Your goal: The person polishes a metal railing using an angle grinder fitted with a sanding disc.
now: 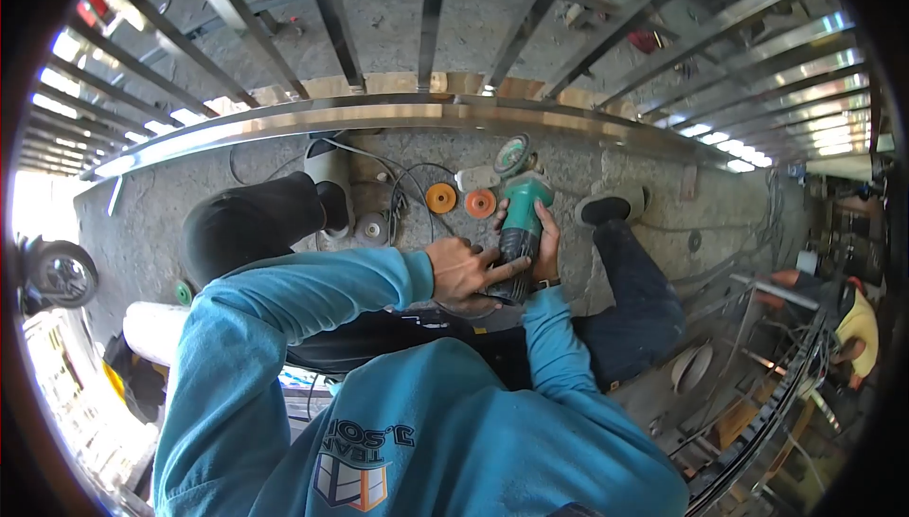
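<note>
The grinder (524, 214), mid-frame, is held in the right hand (545, 240), fingers wrapped round it; the left hand (459, 269) is laid half-curled on its black rear, grip not determinable. Judged heavy and rigid; best held by the barrel, clear of the disc (512, 153), whose seating is unclear. Beyond, a yellow wheel (433, 199) and an orange wheel (472, 205) are seen.

Left hand (461, 271) reaches inward, one finger outstretched — right hand (547, 250) curled in grip.
</note>
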`<state>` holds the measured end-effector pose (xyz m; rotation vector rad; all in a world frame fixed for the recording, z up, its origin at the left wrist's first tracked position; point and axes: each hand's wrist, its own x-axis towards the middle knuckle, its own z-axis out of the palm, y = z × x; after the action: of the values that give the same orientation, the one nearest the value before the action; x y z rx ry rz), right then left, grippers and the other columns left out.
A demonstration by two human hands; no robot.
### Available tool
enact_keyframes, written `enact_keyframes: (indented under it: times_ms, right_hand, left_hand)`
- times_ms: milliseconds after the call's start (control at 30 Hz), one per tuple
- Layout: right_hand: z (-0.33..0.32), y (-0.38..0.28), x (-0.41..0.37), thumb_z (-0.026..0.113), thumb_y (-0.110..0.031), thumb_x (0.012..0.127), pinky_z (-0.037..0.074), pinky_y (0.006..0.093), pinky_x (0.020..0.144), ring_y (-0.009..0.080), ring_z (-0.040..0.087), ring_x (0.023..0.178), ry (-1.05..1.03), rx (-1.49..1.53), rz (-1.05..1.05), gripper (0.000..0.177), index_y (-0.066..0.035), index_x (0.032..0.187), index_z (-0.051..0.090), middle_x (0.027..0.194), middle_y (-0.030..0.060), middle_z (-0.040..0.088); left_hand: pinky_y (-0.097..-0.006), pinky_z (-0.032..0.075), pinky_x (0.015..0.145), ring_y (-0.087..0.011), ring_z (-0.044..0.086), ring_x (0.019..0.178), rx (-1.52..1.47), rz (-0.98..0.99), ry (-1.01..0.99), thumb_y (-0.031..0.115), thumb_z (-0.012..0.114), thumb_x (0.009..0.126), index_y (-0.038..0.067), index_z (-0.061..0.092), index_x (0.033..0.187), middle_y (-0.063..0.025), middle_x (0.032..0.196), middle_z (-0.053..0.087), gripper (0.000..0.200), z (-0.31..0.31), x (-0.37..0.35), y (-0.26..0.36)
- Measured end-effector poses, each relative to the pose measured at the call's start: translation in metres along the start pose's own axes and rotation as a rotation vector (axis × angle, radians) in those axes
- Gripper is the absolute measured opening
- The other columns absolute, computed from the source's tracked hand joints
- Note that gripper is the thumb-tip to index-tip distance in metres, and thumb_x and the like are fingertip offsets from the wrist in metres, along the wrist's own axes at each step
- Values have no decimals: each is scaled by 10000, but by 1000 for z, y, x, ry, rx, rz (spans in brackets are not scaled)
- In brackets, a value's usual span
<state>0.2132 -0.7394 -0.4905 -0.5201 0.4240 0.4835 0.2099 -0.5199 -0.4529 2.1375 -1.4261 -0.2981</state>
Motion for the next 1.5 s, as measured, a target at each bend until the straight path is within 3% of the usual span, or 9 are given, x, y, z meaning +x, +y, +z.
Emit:
enact_keyframes:
  times_ms: [133,300,467,667,833,1133,1267,1300,1500]
  right_hand:
    - [17,21,-1,666,-327,899,546,377,954,259,633,1074,13,512,-35,557,6,1299,466,1127,137,596]
    - [5,20,-1,692,-295,863,560,375,897,242,629,980,-93,334,14,540,-17,1272,474,1088,119,584]
    - [17,27,-6,671,-288,864,570,369,812,249,647,900,231,266,51,440,-7,1175,538,996,123,608]
    - [0,18,-1,671,-189,862,584,391,782,267,657,843,286,-72,70,444,-2,1220,487,990,162,612]
    - [47,5,-1,701,27,783,580,373,817,251,631,996,421,-716,-332,951,-111,1516,111,1213,159,517]
    - [93,-10,32,734,10,743,541,341,868,220,576,1098,255,-1000,-375,983,-73,1532,155,1299,143,492]
    - [84,-24,72,753,-58,728,522,397,962,315,580,1162,199,-1275,-446,1007,-59,1534,149,1316,216,505]
    - [84,-29,82,745,-52,735,506,395,982,315,549,1207,224,-1347,-438,1013,-64,1548,141,1373,219,469]
    - [113,-49,107,733,-115,770,473,412,1037,362,519,1282,250,-1565,-325,989,-54,1564,147,1437,268,441]
  left_hand:
    - [-428,608,556,-325,690,594,-47,-72,-5,611,547,952,205,330,1575,-207,937,673,775,-11,-1,-2]
    - [-463,612,602,-365,707,646,-143,-153,68,580,539,971,198,391,1530,-214,995,679,693,-15,-6,6]
    - [-524,592,660,-421,705,708,-307,-235,165,583,553,960,181,420,1492,-231,975,689,680,-9,-10,4]
    - [-549,560,799,-457,703,893,-539,-412,-217,602,630,909,112,387,1441,-251,973,708,763,-19,-18,7]
    - [-514,553,899,-436,706,984,-708,-484,-65,746,699,776,-25,385,1428,-282,999,705,1057,-1,-13,-8]
    - [-447,478,1050,-375,561,1287,-1286,-866,-23,772,580,863,-95,447,1441,-292,1347,581,1050,-20,14,-27]
    - [-388,511,708,-227,649,819,-1480,-1082,202,772,438,937,-32,631,1171,-118,950,674,860,3,30,-52]
    - [-356,411,572,-174,534,593,-1571,-1001,287,779,350,957,36,636,1013,-44,757,592,798,2,37,-54]
    - [-308,301,495,-168,497,555,-1808,-1057,310,848,221,920,117,580,913,-30,686,546,814,-50,54,-80]
